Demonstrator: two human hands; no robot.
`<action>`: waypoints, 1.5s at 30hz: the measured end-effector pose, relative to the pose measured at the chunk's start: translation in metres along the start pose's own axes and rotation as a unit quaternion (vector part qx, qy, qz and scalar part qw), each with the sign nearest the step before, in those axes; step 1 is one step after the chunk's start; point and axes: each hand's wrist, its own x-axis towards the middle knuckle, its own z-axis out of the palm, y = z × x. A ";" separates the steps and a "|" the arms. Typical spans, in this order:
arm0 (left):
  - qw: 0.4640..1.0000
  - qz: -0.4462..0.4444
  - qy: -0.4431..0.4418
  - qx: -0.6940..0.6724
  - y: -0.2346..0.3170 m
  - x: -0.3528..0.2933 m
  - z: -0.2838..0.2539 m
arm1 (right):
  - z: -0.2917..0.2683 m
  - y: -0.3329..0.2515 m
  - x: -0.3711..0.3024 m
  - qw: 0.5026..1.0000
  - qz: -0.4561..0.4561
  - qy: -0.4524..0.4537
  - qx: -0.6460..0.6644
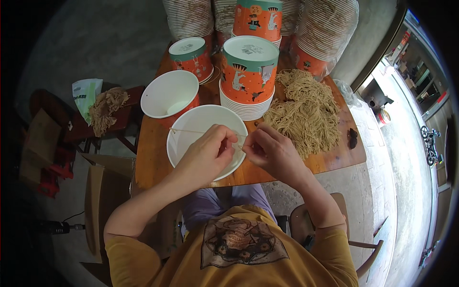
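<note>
A white paper bucket (181, 143) lies at the table's near edge with its mouth toward me. A thin tan cord (189, 130) runs from the bucket's left rim across its mouth to my fingers. My left hand (210, 150) pinches this cord over the bucket's mouth. Just beyond the right rim, my right hand (273, 152) has its fingertips closed on the cord, close to the left fingertips. The short stretch of cord between the hands is partly hidden by my fingers. To my right lies a loose heap of tan cords (306, 112).
Another bucket (167, 93) leans open behind at left. Upside-down orange and green buckets (249, 79) stand stacked mid-table; more wrapped stacks (327, 28) stand behind. A small dark object (353, 138) lies near the table's right edge. A stool (131, 103) holds more cord (107, 107).
</note>
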 end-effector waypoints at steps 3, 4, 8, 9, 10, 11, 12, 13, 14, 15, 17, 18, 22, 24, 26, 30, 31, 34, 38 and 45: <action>0.999 -0.028 -0.022 0.031 0.008 0.001 0.003 | 0.001 0.001 -0.001 1.000 -0.005 0.002 -0.007; 0.999 -0.029 -0.021 0.031 0.007 0.002 0.006 | 0.001 0.001 0.000 1.000 -0.006 0.003 -0.009; 0.998 -0.054 -0.012 0.002 0.004 0.009 0.011 | 0.002 0.001 -0.001 1.000 -0.005 0.007 -0.019; 0.998 -0.055 -0.014 -0.006 0.004 0.010 0.011 | 0.002 0.001 -0.002 1.000 -0.005 0.008 -0.019; 0.998 -0.055 -0.015 -0.006 0.003 0.010 0.012 | 0.003 0.002 -0.002 1.000 -0.005 0.012 -0.020; 0.997 -0.068 -0.016 -0.031 0.001 0.010 0.013 | 0.004 0.002 -0.002 1.000 -0.005 0.016 -0.021; 0.995 -0.081 -0.018 -0.055 0.000 0.011 0.013 | 0.004 0.003 -0.002 1.000 -0.004 0.017 -0.021; 0.995 -0.081 -0.019 -0.055 0.000 0.011 0.013 | 0.004 0.004 -0.003 1.000 -0.006 0.020 -0.020; 0.992 -0.093 -0.019 -0.078 0.001 0.011 0.013 | 0.004 0.004 -0.003 1.000 -0.008 0.023 -0.019; 0.989 -0.105 -0.020 -0.101 0.002 0.012 0.014 | 0.004 0.003 -0.003 1.000 -0.008 0.023 -0.018; 0.990 -0.095 -0.006 -0.102 -0.003 0.011 0.016 | 0.004 0.001 -0.002 0.999 -0.010 0.035 -0.009; 0.991 -0.084 0.006 -0.104 -0.004 0.011 0.017 | 0.005 0.001 -0.002 0.999 -0.011 0.035 -0.008; 0.987 -0.106 -0.007 -0.120 -0.004 0.012 0.018 | 0.008 0.004 -0.006 0.999 0.021 0.037 0.029; 0.981 -0.090 0.016 -0.171 -0.009 0.011 0.019 | 0.009 0.003 -0.007 0.997 0.041 0.036 0.057; 0.975 -0.093 0.007 -0.201 -0.006 0.012 0.017 | 0.008 0.001 -0.008 0.996 0.058 0.047 0.055; 0.957 -0.116 -0.010 -0.266 -0.003 0.014 0.015 | 0.014 0.004 -0.012 0.991 0.078 0.068 0.084; 0.957 -0.116 -0.010 -0.265 -0.004 0.014 0.014 | 0.015 0.004 -0.013 0.990 0.087 0.075 0.083; 0.950 -0.127 -0.018 -0.286 -0.006 0.016 0.013 | 0.017 0.005 -0.014 0.988 0.096 0.085 0.090; 0.911 -0.177 -0.020 -0.372 -0.009 0.017 0.011 | 0.015 0.002 -0.014 0.986 0.113 0.077 0.098; 0.835 -0.246 -0.029 -0.492 -0.013 0.018 0.009 | 0.014 0.003 -0.013 0.985 0.124 0.055 0.109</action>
